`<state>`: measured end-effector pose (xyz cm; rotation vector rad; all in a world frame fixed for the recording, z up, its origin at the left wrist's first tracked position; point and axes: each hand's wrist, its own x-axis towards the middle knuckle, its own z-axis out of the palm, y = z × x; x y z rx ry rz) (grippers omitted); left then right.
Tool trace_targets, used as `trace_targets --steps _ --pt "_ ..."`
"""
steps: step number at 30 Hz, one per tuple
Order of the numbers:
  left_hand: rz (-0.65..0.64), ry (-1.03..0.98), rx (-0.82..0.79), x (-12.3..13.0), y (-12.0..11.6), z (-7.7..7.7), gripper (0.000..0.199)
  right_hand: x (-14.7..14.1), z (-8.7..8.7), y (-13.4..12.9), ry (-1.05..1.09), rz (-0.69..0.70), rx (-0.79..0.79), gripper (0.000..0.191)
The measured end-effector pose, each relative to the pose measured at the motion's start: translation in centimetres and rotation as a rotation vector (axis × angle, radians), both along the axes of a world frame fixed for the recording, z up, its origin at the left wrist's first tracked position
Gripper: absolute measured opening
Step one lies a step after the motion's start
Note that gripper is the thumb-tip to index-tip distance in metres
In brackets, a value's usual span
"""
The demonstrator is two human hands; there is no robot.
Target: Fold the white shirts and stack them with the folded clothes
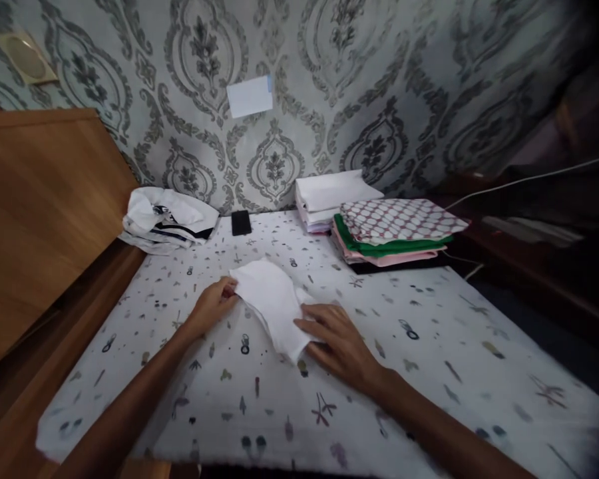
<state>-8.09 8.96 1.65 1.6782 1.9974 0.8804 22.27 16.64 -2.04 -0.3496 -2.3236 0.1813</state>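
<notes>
Two bare hands work with a small white cloth [272,299] on a worktop [259,412] spread with a pale, patterned cover. The cloth lies between the hands, slanting down from the left hand [214,305] towards the right, its outline curved and its layers not quite aligned. The left hand is nearly closed, its fingertips pinching the cloth's far left corner. The right hand [347,349] is fairly open, fingers spread and slightly bent over the cloth's right edge (whether its thumb also grips cannot be told).

The step in hand seems to be positioning or straightening the cloth; a next adjustment would call for a steady left pinch and a light, flat right palm, with the edges brought even.

Beyond the left hand and further left sits a loose pile of white and black fabric [182,211], next to a wooden panel [44,199]. A small dark flat object [240,223] lies straight beyond the cloth. Beyond the right hand stand a white folded stack [332,193] and, just beside it, a multicoloured folded stack [402,219]. The cover shows on every side of the cloth, so there appears to be room to slide it; the worktop's near edge runs nearer the person than both hands.
</notes>
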Motion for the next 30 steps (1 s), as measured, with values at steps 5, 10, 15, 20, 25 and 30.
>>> trace_targets --steps 5,10,15,20,25,30 --pt "0.028 -0.006 0.018 1.1 2.0 0.4 0.025 -0.8 1.0 -0.8 -0.099 0.013 0.103 0.032" --pt "0.021 -0.179 0.041 1.5 2.4 2.5 0.009 -2.1 2.3 -1.8 -0.15 0.084 -0.049 0.022" --pt "0.179 -0.413 0.274 1.1 2.6 8.2 0.025 -3.9 7.1 -4.0 0.249 0.247 -0.54 0.023" --pt "0.059 -0.305 0.672 3.2 5.5 15.0 0.023 -4.4 11.9 -5.4 0.727 0.305 -1.116 0.03" --pt "-0.47 -0.148 0.558 7.1 9.9 15.9 0.053 0.1 10.0 -3.8 1.052 0.048 -1.351 0.027" --pt "-0.542 -0.098 0.19 7.3 9.0 10.3 0.049 7.5 2.5 -2.5 0.866 -0.364 -1.403 0.04"
